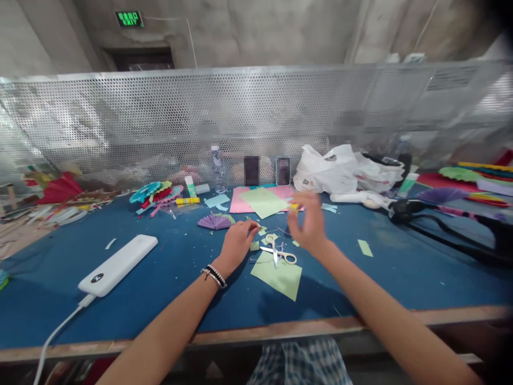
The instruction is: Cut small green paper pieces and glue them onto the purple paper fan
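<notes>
My left hand [239,240] rests on the table with thumb and fingertips pinched together; what they hold, if anything, is too small to make out. My right hand [309,223] is raised off the surface, slightly blurred, its thumb and fingers curved and apart. A small yellow item [294,207] shows by its fingertips; whether it is touched is unclear. Between the hands lie open scissors [276,252] with cream handles, partly over a light green paper sheet [280,278]. Green scraps [255,246] and thin thread lie around them. A purple pleated paper fan [214,221] sits beyond my left hand.
Pink sheets [238,200] topped by a green sheet [262,200] lie farther back. Behind stand a bottle [218,171] and two phones [282,171]. White bags [326,170] and a black strap [444,243] are right; a white power bank [120,264], yellow glue stick [187,201] left.
</notes>
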Demonstrator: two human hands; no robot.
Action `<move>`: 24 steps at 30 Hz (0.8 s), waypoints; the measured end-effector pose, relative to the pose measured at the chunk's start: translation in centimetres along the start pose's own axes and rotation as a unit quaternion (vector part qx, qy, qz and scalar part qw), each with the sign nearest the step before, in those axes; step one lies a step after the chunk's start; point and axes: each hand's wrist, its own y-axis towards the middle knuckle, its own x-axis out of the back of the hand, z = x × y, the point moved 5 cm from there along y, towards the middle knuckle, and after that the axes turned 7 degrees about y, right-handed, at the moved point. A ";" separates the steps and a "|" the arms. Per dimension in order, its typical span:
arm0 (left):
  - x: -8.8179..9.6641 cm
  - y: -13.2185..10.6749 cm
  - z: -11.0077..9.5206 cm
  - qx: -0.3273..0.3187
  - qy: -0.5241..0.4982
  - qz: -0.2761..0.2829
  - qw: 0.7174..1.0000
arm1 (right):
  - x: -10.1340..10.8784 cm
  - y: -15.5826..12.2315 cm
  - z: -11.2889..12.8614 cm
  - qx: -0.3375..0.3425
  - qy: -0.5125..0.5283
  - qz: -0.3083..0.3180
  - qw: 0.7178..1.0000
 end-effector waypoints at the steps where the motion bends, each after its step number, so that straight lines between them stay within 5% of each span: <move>1: 0.1 0.0 0.0 0.009 -0.003 0.000 1.000 | -0.7 -0.2 0.0 0.003 0.000 0.010 1.000; 6: 0.1 -0.1 0.1 0.043 -0.021 0.017 0.999 | -4.3 -2.2 -0.6 -0.073 0.045 0.077 0.993; 13: 0.3 -0.1 -0.6 0.005 -0.032 -0.007 0.999 | -3.5 -2.0 0.5 -0.029 0.016 0.077 0.996; 16: 0.0 0.1 -0.4 0.012 -0.112 -0.002 0.994 | -3.1 -1.9 0.4 -0.021 -0.002 0.070 0.997; 18: -0.8 0.3 0.3 0.062 -0.218 0.026 0.974 | -3.1 -1.9 0.2 -0.023 -0.009 0.058 0.998; 21: -2.9 0.2 1.3 0.168 -0.376 0.122 0.903 | -3.4 -2.1 -0.2 -0.026 -0.015 0.058 0.998; 24: -4.1 0.0 1.5 0.190 -0.436 0.182 0.861 | -4.0 -2.4 -0.4 -0.022 -0.014 0.092 0.995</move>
